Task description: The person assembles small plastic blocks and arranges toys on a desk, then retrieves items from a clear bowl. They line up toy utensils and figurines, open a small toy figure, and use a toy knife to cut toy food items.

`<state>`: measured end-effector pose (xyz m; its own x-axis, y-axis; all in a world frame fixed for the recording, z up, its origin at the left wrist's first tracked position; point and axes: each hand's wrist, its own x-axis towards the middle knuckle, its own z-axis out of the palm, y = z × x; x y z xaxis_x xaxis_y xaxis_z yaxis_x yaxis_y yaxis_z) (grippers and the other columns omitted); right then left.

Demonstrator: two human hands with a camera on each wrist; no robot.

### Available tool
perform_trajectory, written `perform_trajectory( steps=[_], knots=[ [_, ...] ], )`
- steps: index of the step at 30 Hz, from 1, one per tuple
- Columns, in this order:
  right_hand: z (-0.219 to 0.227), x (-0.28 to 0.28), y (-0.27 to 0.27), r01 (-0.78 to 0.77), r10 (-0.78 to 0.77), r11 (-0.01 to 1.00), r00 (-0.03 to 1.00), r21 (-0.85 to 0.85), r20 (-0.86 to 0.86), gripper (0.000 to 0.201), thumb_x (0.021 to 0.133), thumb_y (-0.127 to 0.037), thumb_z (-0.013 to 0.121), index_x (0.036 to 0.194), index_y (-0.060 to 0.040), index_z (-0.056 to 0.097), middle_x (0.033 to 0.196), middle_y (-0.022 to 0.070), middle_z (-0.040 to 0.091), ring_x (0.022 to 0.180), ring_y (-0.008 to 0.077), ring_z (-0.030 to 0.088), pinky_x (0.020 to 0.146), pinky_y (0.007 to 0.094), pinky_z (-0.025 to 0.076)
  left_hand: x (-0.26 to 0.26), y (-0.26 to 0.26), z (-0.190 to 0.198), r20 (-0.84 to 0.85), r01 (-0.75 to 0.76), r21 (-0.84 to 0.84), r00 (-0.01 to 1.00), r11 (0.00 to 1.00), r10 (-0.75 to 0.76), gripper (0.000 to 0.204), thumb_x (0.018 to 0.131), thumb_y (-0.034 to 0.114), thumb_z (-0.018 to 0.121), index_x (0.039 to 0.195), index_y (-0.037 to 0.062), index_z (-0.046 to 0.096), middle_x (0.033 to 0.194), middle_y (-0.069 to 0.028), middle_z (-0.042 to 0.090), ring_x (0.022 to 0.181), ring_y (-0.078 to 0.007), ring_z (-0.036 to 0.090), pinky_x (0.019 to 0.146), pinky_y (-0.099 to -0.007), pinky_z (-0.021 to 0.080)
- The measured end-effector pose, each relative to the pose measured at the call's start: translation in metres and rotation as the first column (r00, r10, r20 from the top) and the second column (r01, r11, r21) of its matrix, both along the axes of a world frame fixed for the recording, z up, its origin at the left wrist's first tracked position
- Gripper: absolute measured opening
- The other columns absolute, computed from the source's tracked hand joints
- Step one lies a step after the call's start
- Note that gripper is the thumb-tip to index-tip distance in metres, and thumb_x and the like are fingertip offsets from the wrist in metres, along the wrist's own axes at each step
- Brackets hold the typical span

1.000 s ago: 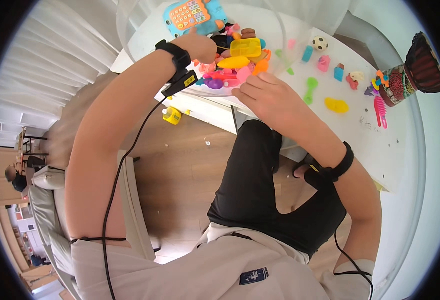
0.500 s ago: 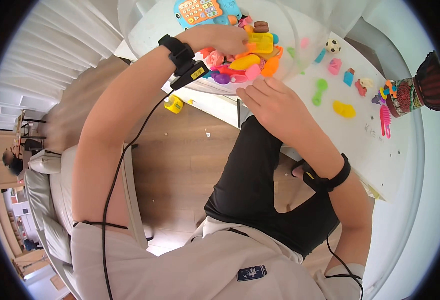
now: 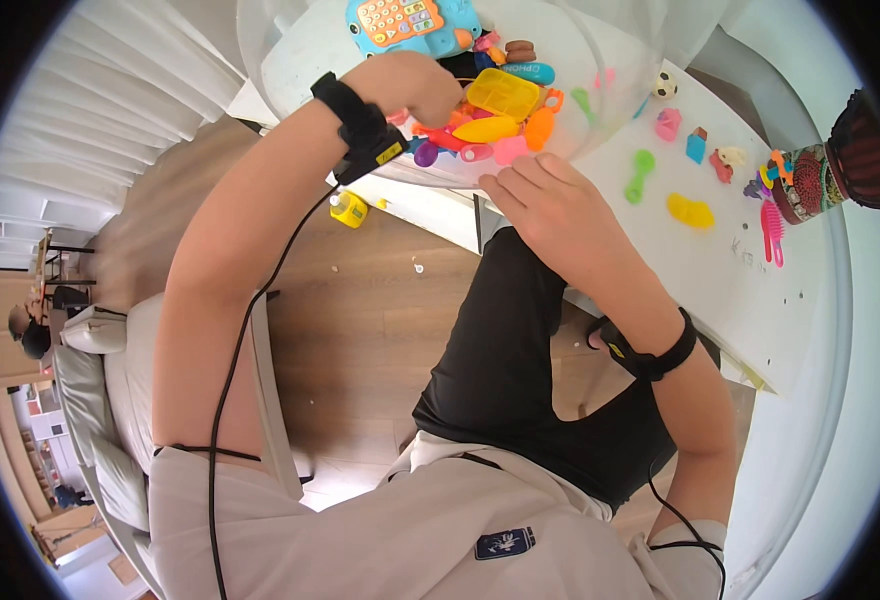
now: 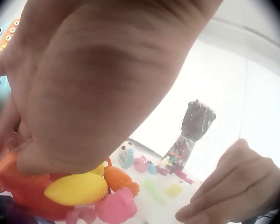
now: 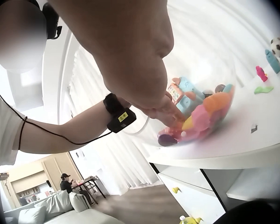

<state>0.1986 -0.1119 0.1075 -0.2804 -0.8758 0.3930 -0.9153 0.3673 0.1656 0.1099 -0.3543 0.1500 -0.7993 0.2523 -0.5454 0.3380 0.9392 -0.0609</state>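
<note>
Toy pile (image 3: 442,139) lies inside the clear tub (image 3: 245,70), on the white bench (image 3: 700,265), in front of the person. The bench is the largest thing here, then the tub, whose see-through wall curves around the pile. A patterned drum (image 3: 810,180) lies on its side at the bench's far right. The toy phone (image 3: 400,25), blue with an orange keypad, is beyond the left hand (image 3: 410,85); whether it is inside the tub, I cannot tell. That hand reaches down into the pile, its fingers bent among red and orange pieces; whether they pinch one is hidden. The right hand (image 3: 555,210) is at the near side of the tub, its fingers bent and pressed together; I cannot tell if they pinch the edge. In the pile, the yellow box (image 3: 503,93) sits beyond the long yellow toy (image 3: 487,130), with the orange toy (image 3: 539,129) beside it and the purple ball (image 3: 425,153) near the tub's near wall. Outside the tub are the pink comb (image 3: 772,235), green toy (image 3: 641,177), flat yellow piece (image 3: 690,211) and small football (image 3: 665,85).
</note>
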Motion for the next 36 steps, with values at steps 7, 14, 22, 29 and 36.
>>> perform_trajectory(
  steps=[7, 14, 22, 29, 36],
  knots=[
    [-0.002, -0.001, 0.008, 0.021, -0.021, 0.999, 1.0, -0.04, 0.006, 0.037, 0.08, -0.006, 0.067, 0.117, -0.0032, 0.069, 0.101, 0.0042, 0.063, 0.103, 0.0185, 0.061, 0.098, 0.0306, 0.048, 0.038, -0.001, -0.026, -0.08, 0.135, -0.317, 0.983, 0.939, -0.168, 0.042, 0.086, 0.013, 0.064, 0.127, 0.0009, 0.059, 0.102, -0.0113, 0.072, 0.094, -0.0348, 0.074, 0.078, -0.055, 0.056],
    [-0.002, -0.001, 0.007, 0.022, -0.022, 0.996, 1.0, -0.083, -0.003, 0.031, 0.08, -0.006, 0.068, 0.111, -0.0051, 0.069, 0.097, 0.0034, 0.061, 0.1, 0.0181, 0.061, 0.096, 0.0299, 0.049, 0.058, 0.012, 0.002, -0.045, 0.133, -0.383, 0.986, 0.914, -0.162, 0.042, 0.084, 0.011, 0.065, 0.123, -0.004, 0.056, 0.106, -0.0144, 0.07, 0.089, -0.0344, 0.072, 0.079, -0.0515, 0.055],
    [-0.002, -0.002, 0.005, 0.03, -0.034, 0.994, 0.999, -0.101, -0.037, 0.031, 0.079, -0.006, 0.068, 0.11, -0.0048, 0.069, 0.096, 0.0036, 0.062, 0.1, 0.0189, 0.061, 0.095, 0.0303, 0.049, 0.04, 0.016, -0.048, -0.377, 0.167, -0.053, 0.91, 0.985, -0.175, 0.03, 0.085, 0.012, 0.065, 0.112, -0.0008, 0.07, 0.109, -0.0144, 0.07, 0.094, -0.0341, 0.073, 0.077, -0.0472, 0.057],
    [-0.004, -0.005, 0.005, 0.035, -0.035, 0.993, 0.999, -0.114, 0.0, 0.027, 0.078, -0.006, 0.068, 0.105, -0.0055, 0.07, 0.096, 0.0031, 0.061, 0.099, 0.0179, 0.06, 0.092, 0.0301, 0.049, 0.061, 0.027, -0.034, -0.305, 0.209, 0.199, 0.942, 0.957, -0.142, 0.04, 0.092, 0.003, 0.06, 0.13, -0.0061, 0.055, 0.111, -0.0182, 0.069, 0.086, -0.0352, 0.072, 0.065, -0.046, 0.057],
    [-0.012, -0.002, 0.01, 0.053, -0.049, 0.995, 0.998, -0.08, 0.047, 0.028, 0.077, -0.008, 0.068, 0.105, -0.0055, 0.07, 0.096, 0.0026, 0.061, 0.098, 0.0176, 0.061, 0.091, 0.0303, 0.049, 0.074, 0.026, -0.055, -0.576, 0.399, 0.268, 0.796, 0.877, -0.186, 0.025, 0.084, 0.003, 0.066, 0.108, -0.0018, 0.064, 0.113, -0.0181, 0.064, 0.1, -0.0348, 0.069, 0.081, -0.0434, 0.057]
  ],
)
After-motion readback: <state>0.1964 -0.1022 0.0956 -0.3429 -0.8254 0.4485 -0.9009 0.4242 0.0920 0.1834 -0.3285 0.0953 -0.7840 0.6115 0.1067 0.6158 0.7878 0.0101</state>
